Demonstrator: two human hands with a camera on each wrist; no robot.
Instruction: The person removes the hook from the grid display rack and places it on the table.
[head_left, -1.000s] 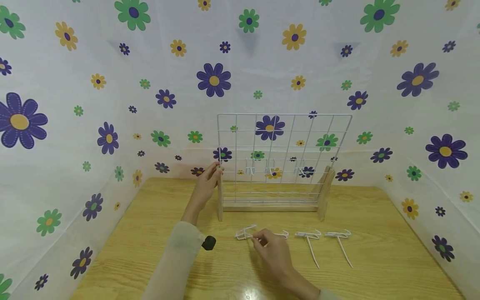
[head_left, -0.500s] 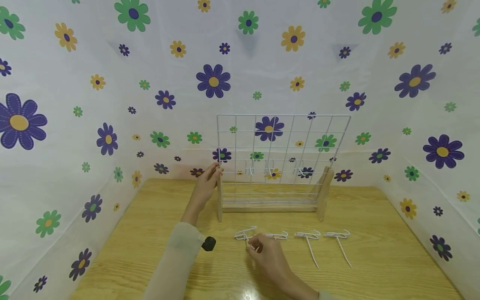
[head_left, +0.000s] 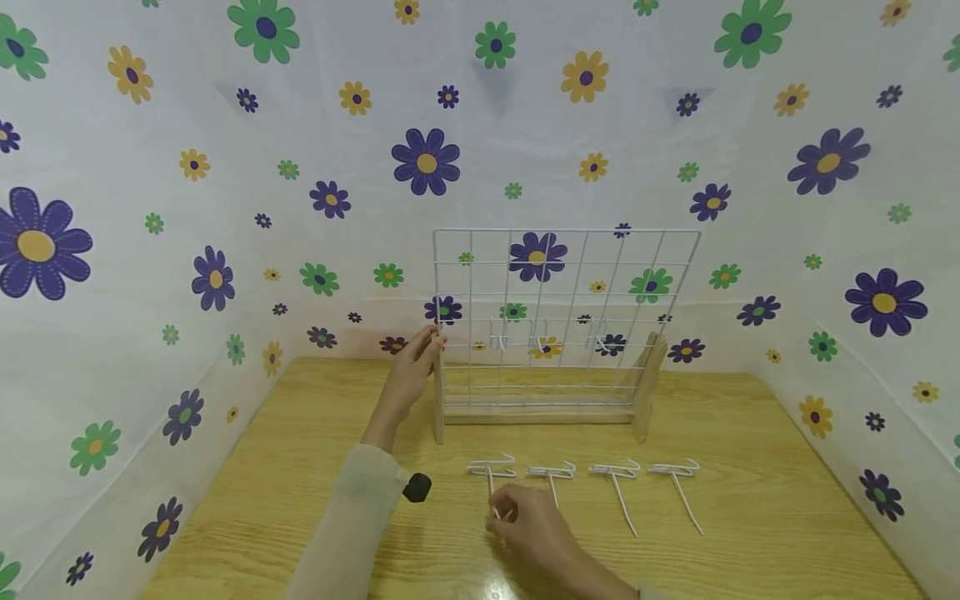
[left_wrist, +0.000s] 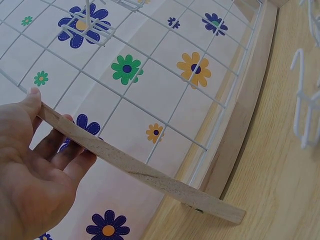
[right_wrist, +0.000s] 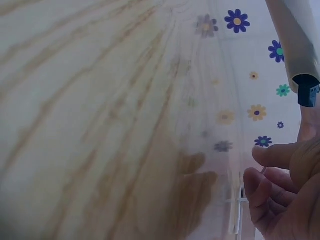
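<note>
A white wire grid panel (head_left: pixel 471 275) stands upright in a wooden stand. My left hand (head_left: pixel 408 371) grips the stand's left wooden upright (left_wrist: pixel 145 172), thumb on the near side and fingers curled behind it in the left wrist view. On the table, my right hand (head_left: pixel 536 525) pinches the long prong of the leftmost white wire display hook (head_left: pixel 491 470) near its end. Its fingertips hide the prong's tip. In the right wrist view, thumb and forefinger of the right hand (right_wrist: pixel 280 175) meet on the thin wire. A second hook (head_left: pixel 552 472) lies just right, its prong partly behind the hand.
Two more hooks lie to the right, a third hook (head_left: pixel 615 471) and a fourth hook (head_left: pixel 675 469), prongs toward me. Several hooks, one of them a small hook (head_left: pixel 602 340), hang on the grid. Flower-patterned cloth (head_left: pixel 517 133) surrounds the wooden table (head_left: pixel 300 500) at back and sides.
My right hand has moved toward me along the leftmost hook's prong. That hook has turned from a skewed lie to line up with the others. The left hand keeps its grip.
</note>
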